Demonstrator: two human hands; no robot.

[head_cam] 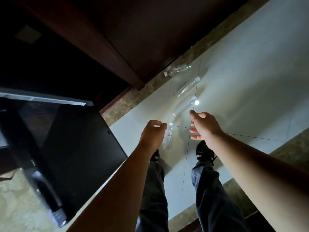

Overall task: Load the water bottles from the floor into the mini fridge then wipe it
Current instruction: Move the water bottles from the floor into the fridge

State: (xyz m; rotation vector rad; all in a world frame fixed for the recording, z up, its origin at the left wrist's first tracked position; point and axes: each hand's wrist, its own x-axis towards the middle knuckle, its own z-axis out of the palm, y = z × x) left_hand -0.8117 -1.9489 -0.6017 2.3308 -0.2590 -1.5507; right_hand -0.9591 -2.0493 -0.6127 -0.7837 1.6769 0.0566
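Several clear plastic water bottles lie on the pale tile floor. A labelled bottle (pixel 168 137) lies just right of my left hand (pixel 153 133), whose fingers are curled in with nothing visibly in them; the hand hides part of that bottle. Beyond it lie a second bottle (pixel 183 107), a third bottle (pixel 187 87), and one more bottle (pixel 179 70) against the cabinet base. My right hand (pixel 204 127) hovers with fingers spread, just below the second bottle, touching nothing. The black mini fridge door (pixel 75 139) stands swung out at the left.
A dark wooden cabinet (pixel 127 39) runs along the back, with the dark fridge recess (pixel 41 64) to its left. My shoes (pixel 204 152) and trouser legs stand on the tile. A brown marble border (pixel 130 99) edges the floor. Patterned carpet (pixel 18 203) lies at the lower left.
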